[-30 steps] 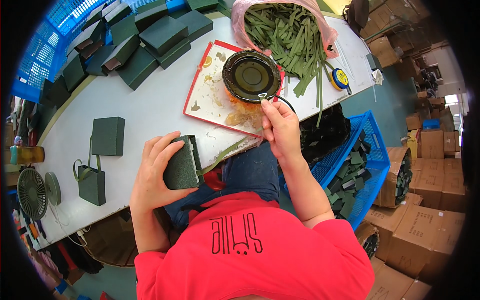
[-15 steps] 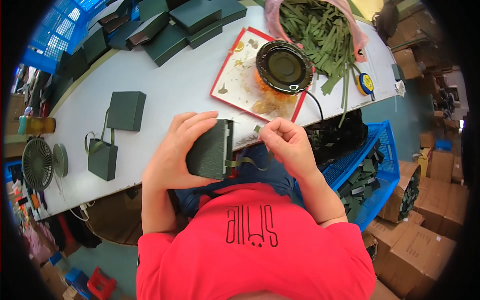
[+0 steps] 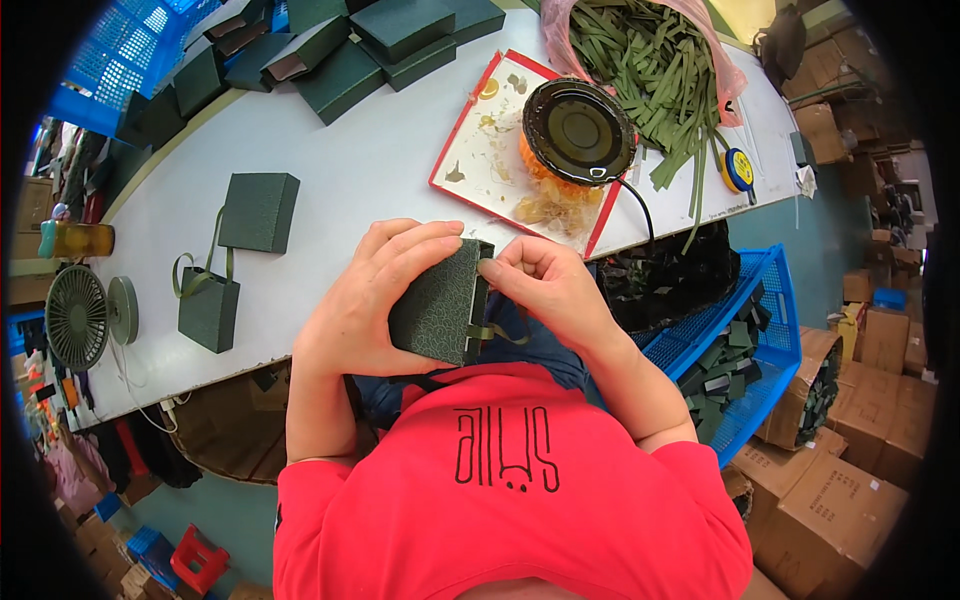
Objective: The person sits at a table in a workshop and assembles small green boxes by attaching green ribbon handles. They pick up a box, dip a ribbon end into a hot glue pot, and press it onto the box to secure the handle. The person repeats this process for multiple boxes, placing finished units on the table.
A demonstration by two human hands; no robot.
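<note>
Box [image 3: 440, 305]: dark green, patterned, held above the lap, just off the near edge of the table [image 3: 370, 170]. It is gripped by the left hand [image 3: 375, 300], whose fingers [image 3: 420, 245] are curled over its top edge and pressed close together, with the thumb hidden beneath.

Ribbon [image 3: 495, 332]: green, narrow, seen at the box's right side, looping out below the right hand [image 3: 545, 285]. That hand's thumb and forefinger are pinched against the box's right edge, where the ribbon meets it; the other fingers are curled in.

Tray [image 3: 470, 150]: white with a red rim, stained with glue, laid on the table just beyond the hands.

Pot [image 3: 578, 130]: round, black, set on the tray's right part over an orange mass; a black cord [image 3: 640, 205] is led from it over the table edge.

Strips [image 3: 650, 70]: green ribbon lengths, heaped in a pink bag at the table's far right.

Finished boxes: 1 lidded box [image 3: 258, 210] and 1 box with a ribbon handle [image 3: 208, 305], set on the table's left part, near each other.

Stock [image 3: 340, 50]: more dark green boxes, piled along the far edge.

Fans [image 3: 90, 315]: 2 small ones, placed at the table's left end.

Crate [image 3: 740, 330]: blue, to the person's right, filled with dark pieces.

Cartons [image 3: 860, 480]: brown, stacked on the floor at right.
</note>
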